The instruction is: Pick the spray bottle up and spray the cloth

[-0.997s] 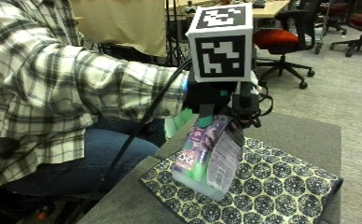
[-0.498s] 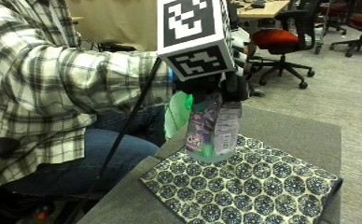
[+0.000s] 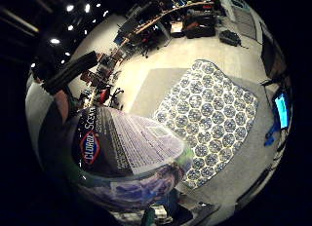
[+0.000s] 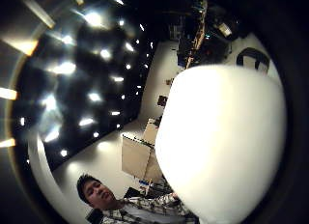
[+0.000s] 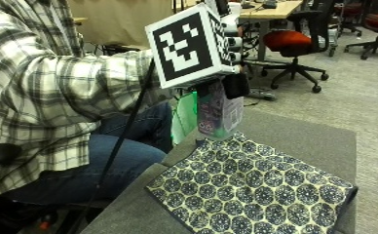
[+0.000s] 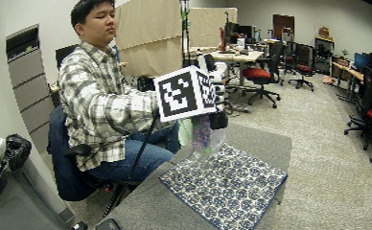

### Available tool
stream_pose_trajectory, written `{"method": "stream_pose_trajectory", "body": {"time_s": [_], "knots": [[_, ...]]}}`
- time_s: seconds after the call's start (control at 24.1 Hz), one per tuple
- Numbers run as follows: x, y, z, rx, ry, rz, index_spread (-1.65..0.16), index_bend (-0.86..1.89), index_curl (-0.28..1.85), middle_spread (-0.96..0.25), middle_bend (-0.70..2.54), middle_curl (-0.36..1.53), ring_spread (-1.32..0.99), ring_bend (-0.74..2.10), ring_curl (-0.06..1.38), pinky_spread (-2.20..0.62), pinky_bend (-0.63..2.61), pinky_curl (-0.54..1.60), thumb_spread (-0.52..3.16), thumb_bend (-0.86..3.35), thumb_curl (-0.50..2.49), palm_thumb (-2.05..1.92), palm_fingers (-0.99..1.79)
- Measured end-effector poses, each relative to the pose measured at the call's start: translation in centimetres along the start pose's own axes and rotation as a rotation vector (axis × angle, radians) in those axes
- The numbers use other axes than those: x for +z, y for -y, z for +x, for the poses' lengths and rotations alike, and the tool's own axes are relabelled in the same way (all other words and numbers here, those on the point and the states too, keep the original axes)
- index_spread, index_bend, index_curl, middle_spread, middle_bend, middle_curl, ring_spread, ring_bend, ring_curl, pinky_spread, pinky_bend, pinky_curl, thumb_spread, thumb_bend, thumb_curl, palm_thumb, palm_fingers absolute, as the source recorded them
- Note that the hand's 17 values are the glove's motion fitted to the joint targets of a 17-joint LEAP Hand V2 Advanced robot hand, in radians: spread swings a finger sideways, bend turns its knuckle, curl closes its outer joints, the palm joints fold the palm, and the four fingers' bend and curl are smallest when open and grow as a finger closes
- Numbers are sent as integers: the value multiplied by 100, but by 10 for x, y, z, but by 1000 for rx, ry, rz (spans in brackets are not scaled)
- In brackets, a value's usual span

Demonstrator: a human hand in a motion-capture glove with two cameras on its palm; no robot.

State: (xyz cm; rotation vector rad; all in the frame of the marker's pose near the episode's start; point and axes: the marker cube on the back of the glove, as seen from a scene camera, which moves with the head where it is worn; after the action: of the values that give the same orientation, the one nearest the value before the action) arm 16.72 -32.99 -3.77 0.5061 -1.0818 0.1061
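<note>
One spray bottle (image 5: 220,113), clear with a purple label, hangs upright in the air above the near-left corner of the cloth (image 5: 254,190), not touching it. Its base sits just above the cloth's edge nearest your lap. In the little-finger palm view the bottle (image 3: 129,153) fills the near field, label facing the camera, with the cloth (image 3: 214,119) spread flat on the table beyond it.

Your gloved right hand (image 5: 231,80) is at the top of the bottle, dark fingers wrapped round its neck and head; the exact finger placement is hidden behind the marker. The thumb-side palm view is mostly blocked by a white rounded surface (image 4: 222,142) close to the palm; what it belongs to you cannot tell.

One cloth: dark blue with a white round pattern, lying flat and square-ish on the grey table (image 5: 306,141), its far right corner reaching the table's edge. One table, grey-topped.

You sit on a chair (image 6: 68,167) to the left of the table, plaid sleeve (image 5: 79,87) stretched toward the bottle. Your other hand is not visible. Behind: one red-seated office chair (image 5: 296,41) on the carpet, well apart from the table.
</note>
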Motion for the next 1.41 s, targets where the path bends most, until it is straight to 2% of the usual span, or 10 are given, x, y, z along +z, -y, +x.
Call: {"method": "stream_pose_trajectory", "body": {"time_s": [0.33,1.0,1.41], "knots": [[46,-1,-13,-55,149,-12,-26,32,56,-16,52,51,-23,63,47,-19,33,37,14,-3,79,100,132],[216,-2,12,-83,311,-214,-26,32,56,-15,51,51,-23,62,48,-19,33,38,15,-3,80,101,131],[244,5,43,-69,238,-234,-25,31,56,-15,50,51,-22,62,47,-18,33,38,16,-3,80,101,130]]}}
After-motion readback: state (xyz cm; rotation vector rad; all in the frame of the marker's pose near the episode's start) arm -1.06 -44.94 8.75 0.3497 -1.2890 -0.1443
